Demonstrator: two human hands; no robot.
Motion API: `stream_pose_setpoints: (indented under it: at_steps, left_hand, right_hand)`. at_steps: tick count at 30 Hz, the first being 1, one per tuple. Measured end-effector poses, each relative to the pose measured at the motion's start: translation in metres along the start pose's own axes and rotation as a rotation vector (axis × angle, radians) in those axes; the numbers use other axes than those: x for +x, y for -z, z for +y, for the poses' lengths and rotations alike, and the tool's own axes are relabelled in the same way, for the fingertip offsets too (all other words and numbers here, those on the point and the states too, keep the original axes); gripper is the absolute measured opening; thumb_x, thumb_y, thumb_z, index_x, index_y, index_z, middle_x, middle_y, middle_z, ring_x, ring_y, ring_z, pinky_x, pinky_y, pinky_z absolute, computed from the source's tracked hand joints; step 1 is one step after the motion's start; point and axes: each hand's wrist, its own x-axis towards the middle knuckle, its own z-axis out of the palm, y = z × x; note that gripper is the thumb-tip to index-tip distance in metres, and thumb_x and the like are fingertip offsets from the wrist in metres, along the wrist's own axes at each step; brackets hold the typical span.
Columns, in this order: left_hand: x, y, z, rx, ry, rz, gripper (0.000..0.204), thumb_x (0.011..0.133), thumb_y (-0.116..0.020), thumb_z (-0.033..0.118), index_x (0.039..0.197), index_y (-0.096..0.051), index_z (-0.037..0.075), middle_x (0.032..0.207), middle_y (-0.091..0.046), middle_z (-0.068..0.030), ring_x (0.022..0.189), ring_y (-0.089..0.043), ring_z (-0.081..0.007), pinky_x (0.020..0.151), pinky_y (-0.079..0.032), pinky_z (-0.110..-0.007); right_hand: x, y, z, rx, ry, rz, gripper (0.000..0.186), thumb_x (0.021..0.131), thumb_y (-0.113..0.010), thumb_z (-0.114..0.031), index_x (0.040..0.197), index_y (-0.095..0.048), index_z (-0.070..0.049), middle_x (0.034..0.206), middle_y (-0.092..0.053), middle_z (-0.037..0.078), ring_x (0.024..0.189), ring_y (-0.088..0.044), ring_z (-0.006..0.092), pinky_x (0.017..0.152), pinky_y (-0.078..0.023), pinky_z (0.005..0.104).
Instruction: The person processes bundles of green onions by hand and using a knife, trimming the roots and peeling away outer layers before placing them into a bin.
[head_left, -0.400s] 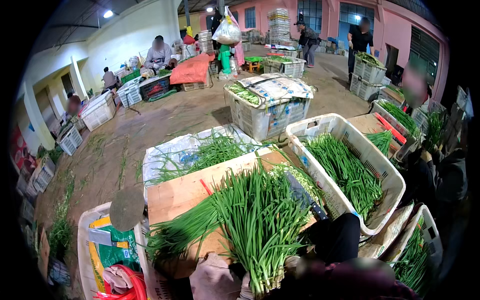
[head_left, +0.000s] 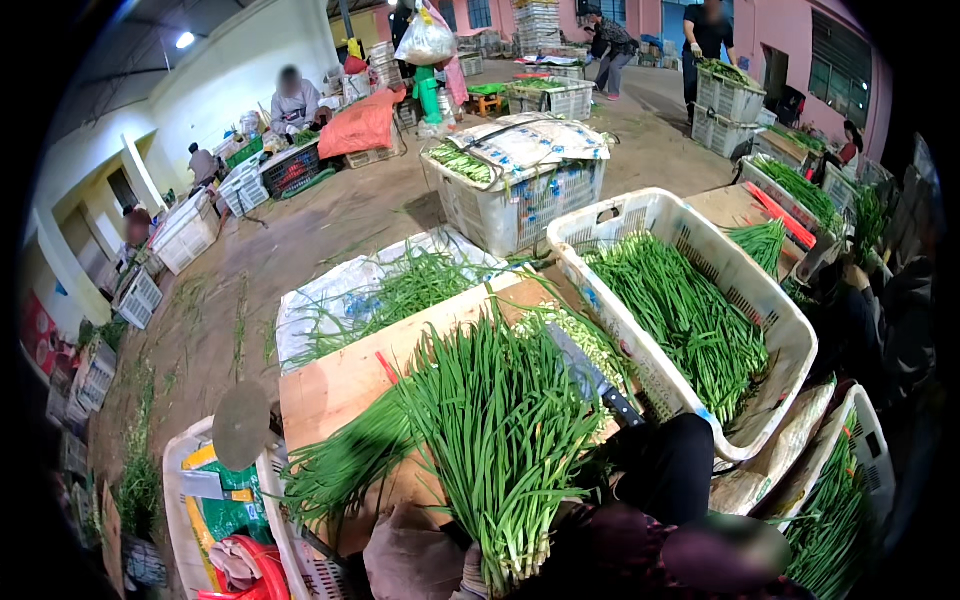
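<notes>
A big bunch of garlic chives [head_left: 500,430] stands fanned out in front of me, leaf tips away and pale stem ends low. At its lower left, my left hand [head_left: 472,575], in a greyish glove, is closed round the stems, only partly showing. My right hand is out of sight; a dark patterned sleeve [head_left: 600,535] lies to the right of the stems. Another bunch of chives [head_left: 350,455] rests on the wooden board [head_left: 330,390] to the left. Behind the held bunch, a dark-bladed knife [head_left: 580,360] lies by pale cut stem pieces [head_left: 545,322].
A white crate [head_left: 800,400] of chives stands at right, with another chive-filled crate [head_left: 870,420] nearer me. At left, a crate [head_left: 180,520] holds a cleaver [head_left: 205,485] and red strips. Loose greens [head_left: 420,290] lie on white sheeting beyond the board. Other people work farther off.
The whole view has shifted, so most things sit slightly higher and farther left. My right glove, visible beside the stems earlier, is now hidden. The left hand keeps its hold on the chives.
</notes>
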Motion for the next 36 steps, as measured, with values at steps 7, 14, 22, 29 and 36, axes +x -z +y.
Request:
stream_pose_setpoints:
  at_steps: [7, 14, 22, 29, 36]
  left_hand:
    - [0.005, 0.01, 0.007, 1.164, -0.548, -0.068, 0.071, 0.078, -0.058, 0.047, 0.133, -0.037, 0.006, 0.135, -0.04, -0.0148, 0.121, -0.04, -0.035, 0.101, -0.032, -0.05]
    - [0.003, 0.009, -0.014, 1.177, -0.539, -0.021, 0.081, 0.068, -0.074, 0.033, 0.133, -0.036, 0.003, 0.132, -0.042, -0.0182, 0.12, -0.041, -0.0365, 0.1, -0.034, -0.052]
    - [0.006, 0.007, -0.018, 1.301, -0.567, 0.089, 0.073, 0.069, -0.076, 0.022, 0.129, -0.04, 0.003, 0.125, -0.049, -0.0152, 0.115, -0.048, -0.0309, 0.098, -0.039, -0.046]
    - [-0.023, -0.007, -0.081, 1.988, -1.103, 0.179, 0.063, 0.067, -0.075, 0.016, 0.122, -0.046, 0.003, 0.112, -0.057, -0.011, 0.098, -0.057, -0.0248, 0.086, -0.047, -0.036]
    - [-0.03, -0.017, -0.087, 2.597, -1.592, 0.491, 0.056, 0.068, -0.069, 0.008, 0.12, -0.047, 0.002, 0.11, -0.057, -0.0112, 0.092, -0.059, -0.0212, 0.078, -0.05, -0.034]
  right_hand:
    - [0.025, -0.014, -0.024, -0.125, 0.007, 0.021, 0.037, 0.08, -0.057, -0.033, 0.101, -0.062, -0.002, 0.089, -0.063, 0.019, 0.085, -0.061, 0.0293, 0.072, -0.048, 0.033]
    - [-0.086, 0.069, -0.04, 1.128, 0.021, 0.145, 0.063, 0.078, -0.068, -0.037, 0.119, -0.047, 0.006, 0.1, -0.06, 0.013, 0.092, -0.058, 0.0232, 0.083, -0.047, 0.0323]
    - [-0.037, 0.085, -0.041, 1.905, 0.1, 0.043, 0.072, 0.073, -0.064, -0.057, 0.117, -0.048, -0.003, 0.112, -0.055, 0.006, 0.096, -0.054, 0.012, 0.08, -0.044, 0.0283]
    - [-0.029, 0.064, -0.049, 2.099, 0.098, -0.03, 0.082, 0.078, -0.064, -0.051, 0.136, -0.032, -0.004, 0.134, -0.042, 0.011, 0.125, -0.037, 0.0188, 0.101, -0.032, 0.0354]
    - [-0.041, 0.073, -0.067, 1.66, 0.014, -0.038, 0.097, 0.075, -0.059, -0.06, 0.14, -0.017, -0.002, 0.148, -0.014, 0.013, 0.136, -0.011, 0.0247, 0.108, -0.014, 0.0426]
